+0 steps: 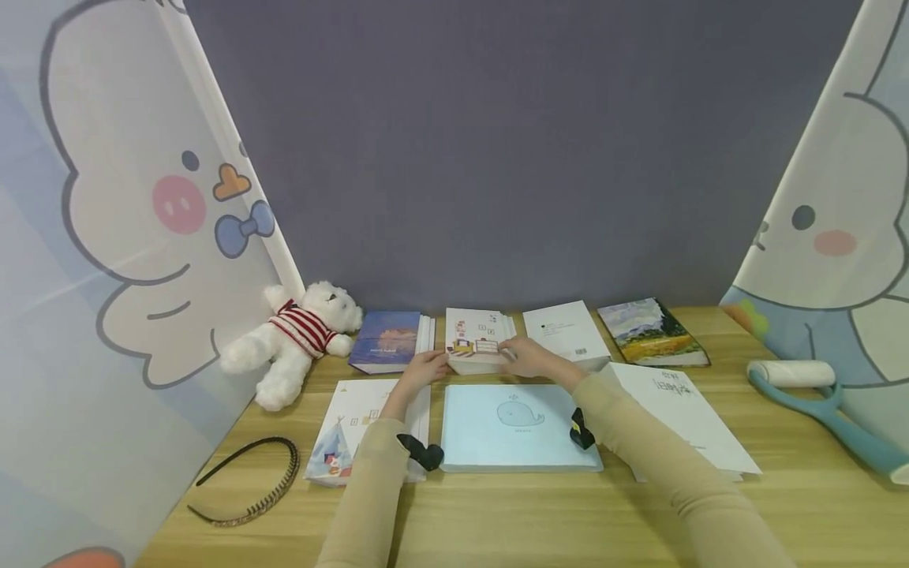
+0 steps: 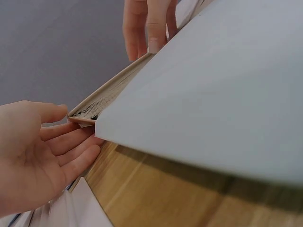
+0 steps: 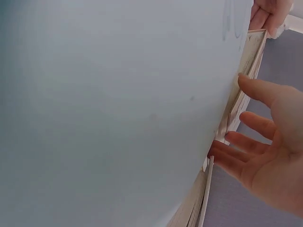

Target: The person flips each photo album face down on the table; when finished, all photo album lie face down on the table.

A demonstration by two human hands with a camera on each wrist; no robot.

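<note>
A thick white book (image 1: pixel 474 335) with a drawn room on its cover lies in the middle of the back row. My left hand (image 1: pixel 428 369) pinches its front left corner; in the left wrist view the thumb is at the top edge and the fingers (image 2: pixel 71 142) are underneath. At the right side my right hand (image 1: pixel 529 356) touches the book with spread, fairly straight fingers, its thumb at the front edge in the right wrist view. In front lies a pale blue whale book (image 1: pixel 490 442), whose cover fills much of both wrist views.
A blue book (image 1: pixel 387 339), a white book (image 1: pixel 564 331) and a landscape-painting book (image 1: pixel 649 327) share the back row. White books lie front left (image 1: pixel 334 426) and right (image 1: pixel 685 410). A teddy bear (image 1: pixel 298 339), headband (image 1: pixel 284 481) and lint roller (image 1: pixel 824 402) lie around them.
</note>
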